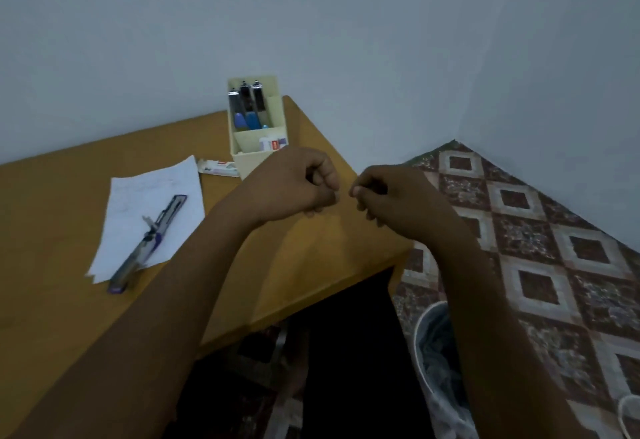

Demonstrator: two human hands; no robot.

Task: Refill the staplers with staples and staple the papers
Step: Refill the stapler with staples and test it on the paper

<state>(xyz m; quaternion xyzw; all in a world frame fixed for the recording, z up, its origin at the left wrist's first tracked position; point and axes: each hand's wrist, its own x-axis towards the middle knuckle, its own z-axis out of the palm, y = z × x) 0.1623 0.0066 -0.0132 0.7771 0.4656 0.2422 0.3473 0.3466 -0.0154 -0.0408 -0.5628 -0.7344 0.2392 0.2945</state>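
Observation:
A blue and silver stapler (149, 241) lies swung open on a white sheet of paper (138, 196) at the left of the wooden table (45, 217). A small white staple box (218, 167) lies beside a cream organizer (256, 161). The organizer holds three upright staplers (246, 103) and another small staple box (273, 143). My left hand (304, 182) and my right hand (384, 193) hover close together over the table's right corner. Both have curled fingers, with thumb and forefinger pinched. Nothing shows between the fingertips; anything held is too small to see.
The table's right edge and front corner sit just under my hands. Patterned floor tiles (554, 248) spread to the right, where two pale walls meet in a corner. A white bin (424, 334) with a liner stands by the table's front edge.

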